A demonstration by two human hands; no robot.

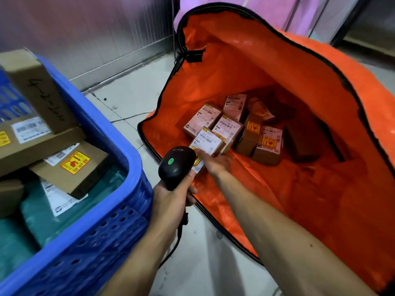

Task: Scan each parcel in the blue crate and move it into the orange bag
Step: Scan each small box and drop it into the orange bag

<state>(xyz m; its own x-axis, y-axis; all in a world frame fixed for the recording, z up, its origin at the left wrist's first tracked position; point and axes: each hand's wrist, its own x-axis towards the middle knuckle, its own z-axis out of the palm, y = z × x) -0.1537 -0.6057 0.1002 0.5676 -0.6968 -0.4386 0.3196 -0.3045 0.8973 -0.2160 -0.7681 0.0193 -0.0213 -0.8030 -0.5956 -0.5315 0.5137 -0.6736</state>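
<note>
grips black scanner (176, 165) in curled left hand (171, 201) just outside orange bag's (235, 67) near rim; pinches parcel (208, 141) in right hand (215, 163) fingers (202, 153) just inside that rim, beside boxes (252, 133); bare lining (320, 199) open deeper in.

The pale tiled floor (132, 99) carries the open orange bag (288, 199). The blue crate (119, 150) stands just beside the bag, and a thin cable (128, 117) lies near the bag's far corner.
</note>
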